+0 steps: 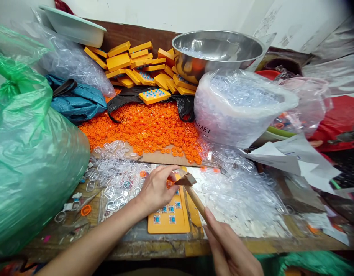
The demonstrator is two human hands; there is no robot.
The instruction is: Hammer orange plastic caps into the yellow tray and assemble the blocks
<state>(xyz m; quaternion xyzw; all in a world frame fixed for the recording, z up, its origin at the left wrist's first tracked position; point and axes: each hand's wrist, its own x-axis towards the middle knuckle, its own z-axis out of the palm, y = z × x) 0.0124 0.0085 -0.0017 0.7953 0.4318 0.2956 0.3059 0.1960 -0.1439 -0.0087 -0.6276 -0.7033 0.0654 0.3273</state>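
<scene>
My left hand [158, 188] is over the upper part of a yellow board [168, 226], its thumb and fingers pinched round a small orange ring [169, 183]. Small blue-and-white pieces [171, 209] sit in rows on that board. My right hand [230, 245] is wrapped round the wooden handle of a hammer [198, 201], whose head is close to my left fingertips. Parts of the board's top are hidden under my left hand.
Orange rings [148, 122] lie heaped behind, with clear plastic pieces [116, 172] to the left and more [246, 191] to the right. Around them stand a green bag [36, 153], a steel bowl [217, 46], a clear bag [240, 107] and stacked yellow boards [142, 63].
</scene>
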